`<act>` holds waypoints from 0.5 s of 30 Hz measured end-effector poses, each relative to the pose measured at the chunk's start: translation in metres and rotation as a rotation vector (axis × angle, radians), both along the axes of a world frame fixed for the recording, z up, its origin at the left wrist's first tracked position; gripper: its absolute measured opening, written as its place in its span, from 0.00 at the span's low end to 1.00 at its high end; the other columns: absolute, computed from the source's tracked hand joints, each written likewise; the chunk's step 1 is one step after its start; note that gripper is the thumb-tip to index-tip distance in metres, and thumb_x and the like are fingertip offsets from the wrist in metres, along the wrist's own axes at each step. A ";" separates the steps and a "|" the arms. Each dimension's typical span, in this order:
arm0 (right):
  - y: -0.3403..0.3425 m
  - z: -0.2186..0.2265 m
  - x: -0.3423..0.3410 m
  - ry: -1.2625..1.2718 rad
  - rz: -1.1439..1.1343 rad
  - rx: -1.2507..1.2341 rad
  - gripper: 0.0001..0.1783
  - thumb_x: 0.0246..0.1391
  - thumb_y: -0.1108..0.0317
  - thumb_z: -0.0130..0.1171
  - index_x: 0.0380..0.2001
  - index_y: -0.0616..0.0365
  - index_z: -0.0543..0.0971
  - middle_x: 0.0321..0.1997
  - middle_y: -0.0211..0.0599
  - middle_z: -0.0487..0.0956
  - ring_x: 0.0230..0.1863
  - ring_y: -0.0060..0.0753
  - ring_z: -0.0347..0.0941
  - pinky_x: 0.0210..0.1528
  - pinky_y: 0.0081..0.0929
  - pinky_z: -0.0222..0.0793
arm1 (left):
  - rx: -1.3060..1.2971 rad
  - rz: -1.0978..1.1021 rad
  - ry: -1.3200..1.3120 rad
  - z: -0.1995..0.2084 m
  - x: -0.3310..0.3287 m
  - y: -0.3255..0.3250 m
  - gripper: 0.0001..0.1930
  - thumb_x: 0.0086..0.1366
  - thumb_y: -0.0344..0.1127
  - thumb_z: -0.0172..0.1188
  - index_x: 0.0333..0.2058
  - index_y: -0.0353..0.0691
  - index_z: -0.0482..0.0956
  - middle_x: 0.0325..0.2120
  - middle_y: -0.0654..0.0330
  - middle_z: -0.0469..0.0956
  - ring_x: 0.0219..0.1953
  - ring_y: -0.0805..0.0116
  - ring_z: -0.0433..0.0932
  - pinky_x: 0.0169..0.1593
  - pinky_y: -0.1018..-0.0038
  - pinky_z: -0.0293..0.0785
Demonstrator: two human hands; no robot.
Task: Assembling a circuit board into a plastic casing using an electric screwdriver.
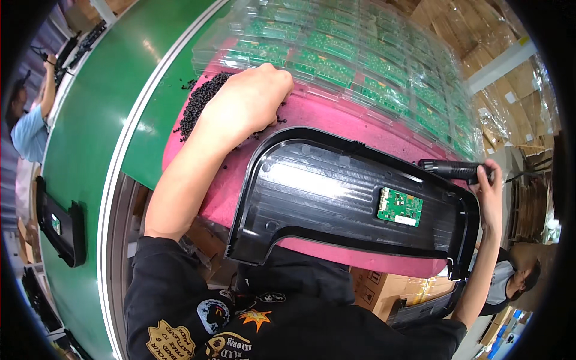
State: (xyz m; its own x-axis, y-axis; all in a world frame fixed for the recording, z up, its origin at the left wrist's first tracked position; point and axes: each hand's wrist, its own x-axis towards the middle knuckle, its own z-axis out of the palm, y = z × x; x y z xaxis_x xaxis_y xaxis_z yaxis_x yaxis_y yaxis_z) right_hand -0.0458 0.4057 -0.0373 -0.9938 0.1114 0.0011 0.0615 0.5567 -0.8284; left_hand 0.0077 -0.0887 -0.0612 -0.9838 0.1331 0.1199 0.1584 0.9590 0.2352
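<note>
My left hand (255, 96) is closed at the edge of a heap of small black screws (203, 102), its fingertips turned down and hidden, so what they pinch does not show. My right hand (489, 183) grips the end of a black electric screwdriver (447, 168), which lies level past the far right rim of a black plastic housing (318, 207). The housing rests open side up in front of me, curved at its left end. A small green circuit board (400, 207) with white connectors sits inside it, toward the right.
A pink mat (360, 129) lies under the housing and screws. Behind it stand clear plastic trays (336, 54) of green boards. At left runs a green conveyor (84, 156) carrying another black housing (63, 231). Another person (30, 129) is beyond it; one more (507, 282) is at right.
</note>
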 end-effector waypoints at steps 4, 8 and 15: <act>-0.061 0.010 0.000 0.600 -0.063 -0.411 0.24 0.61 0.68 0.57 0.57 0.61 0.62 0.53 0.44 0.74 0.47 0.31 0.74 0.47 0.24 0.71 | 0.041 0.008 -0.047 0.005 -0.006 0.002 0.16 0.40 0.21 0.70 0.33 0.31 0.80 0.32 0.48 0.80 0.40 0.50 0.79 0.43 0.62 0.75; -0.129 0.019 0.012 0.520 0.231 -0.501 0.24 0.64 0.67 0.52 0.59 0.62 0.61 0.52 0.45 0.74 0.54 0.38 0.72 0.60 0.37 0.62 | 0.063 0.032 0.075 -0.005 -0.008 -0.004 0.14 0.41 0.21 0.69 0.31 0.31 0.80 0.29 0.48 0.81 0.36 0.52 0.80 0.40 0.64 0.76; -0.140 0.020 0.017 0.080 0.338 -0.907 0.22 0.66 0.61 0.48 0.60 0.56 0.63 0.43 0.37 0.73 0.48 0.36 0.70 0.56 0.36 0.65 | 0.102 -0.052 -0.019 0.001 -0.018 -0.004 0.12 0.44 0.19 0.63 0.31 0.33 0.82 0.26 0.49 0.81 0.33 0.54 0.81 0.39 0.65 0.76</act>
